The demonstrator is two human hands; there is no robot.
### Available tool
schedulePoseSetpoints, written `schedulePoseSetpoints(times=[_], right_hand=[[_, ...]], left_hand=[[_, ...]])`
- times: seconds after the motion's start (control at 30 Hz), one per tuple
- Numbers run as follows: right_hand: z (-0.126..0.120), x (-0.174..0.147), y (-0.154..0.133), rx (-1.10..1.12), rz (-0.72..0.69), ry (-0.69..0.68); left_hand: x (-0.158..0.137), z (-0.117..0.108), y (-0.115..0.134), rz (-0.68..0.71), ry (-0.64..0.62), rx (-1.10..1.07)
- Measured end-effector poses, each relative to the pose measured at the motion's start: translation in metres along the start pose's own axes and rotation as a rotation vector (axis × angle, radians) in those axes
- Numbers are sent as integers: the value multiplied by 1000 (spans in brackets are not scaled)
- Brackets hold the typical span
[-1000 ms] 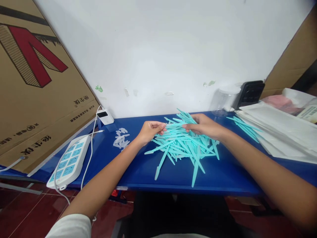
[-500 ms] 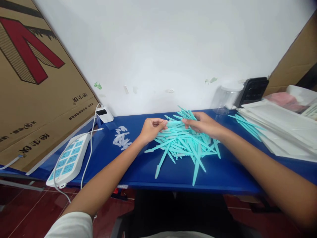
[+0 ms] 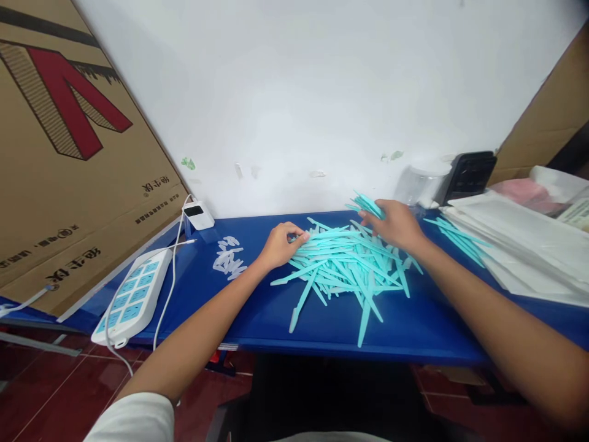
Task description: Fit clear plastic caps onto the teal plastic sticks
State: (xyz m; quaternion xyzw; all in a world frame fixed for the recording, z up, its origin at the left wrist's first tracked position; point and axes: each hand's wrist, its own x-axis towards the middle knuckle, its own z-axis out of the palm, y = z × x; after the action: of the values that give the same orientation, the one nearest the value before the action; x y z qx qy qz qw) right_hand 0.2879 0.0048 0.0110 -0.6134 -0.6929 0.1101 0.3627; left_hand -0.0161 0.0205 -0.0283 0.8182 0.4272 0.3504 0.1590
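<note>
A heap of turquoise eyebrow razors (image 3: 345,264), slim sticks with a wider, paler end, lies on the blue tabletop (image 3: 257,319). At the heap's upper left edge, my left hand (image 3: 283,244) is closed in a pinch, thumb and forefinger at the end of a razor. My right hand (image 3: 396,224) is raised over the heap's far right side, its fingers wrapped around a bundle of razors (image 3: 368,204) pointing up and left. Small translucent pieces (image 3: 227,258), perhaps blade caps, lie left of my left hand.
A separate row of razors (image 3: 460,242) lies by white paper bags (image 3: 524,239) at right. Behind stand a clear jar (image 3: 421,184) and a black holder (image 3: 469,178). At left are a power strip (image 3: 133,298), a small white device (image 3: 199,215), cables and a large cardboard box (image 3: 83,196).
My right hand has lifted up and to the right off the heap, carrying the bundle of razors. My left hand has stayed almost in place at the heap's left edge.
</note>
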Motion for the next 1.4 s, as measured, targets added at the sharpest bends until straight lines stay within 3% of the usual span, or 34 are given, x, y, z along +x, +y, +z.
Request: schedulePoseSetpoints(times=[0.1,0.2,0.37,0.5,0.7,0.87,1.03,1.2,1.4], right_hand=[[-2,2,7,-26,-3,38],[-3,2,7,-34,-10,79],[1,2,7,-34,-102,70],[4,3,10,-34,-131,53],[3,2,5,-10,-117,41],[-1,-5,-11,186,-26,-110],[-5,-12,-23,331,-23,-309],[-8,-14,-25,375,-106,-465],[-11,-14,-25,363,-88,-445]], left_hand=[[3,-10,0,30,0,106],[6,-47,-9,0,-111,325],[0,-132,-51,-451,-411,471],[-5,-156,-79,-613,-525,464],[-6,-145,-89,-693,-522,480],[2,-120,-67,-400,-369,142],[10,-67,-23,-124,-174,-277],[6,-32,4,-103,-148,-470],[4,-28,5,-140,-110,-521]])
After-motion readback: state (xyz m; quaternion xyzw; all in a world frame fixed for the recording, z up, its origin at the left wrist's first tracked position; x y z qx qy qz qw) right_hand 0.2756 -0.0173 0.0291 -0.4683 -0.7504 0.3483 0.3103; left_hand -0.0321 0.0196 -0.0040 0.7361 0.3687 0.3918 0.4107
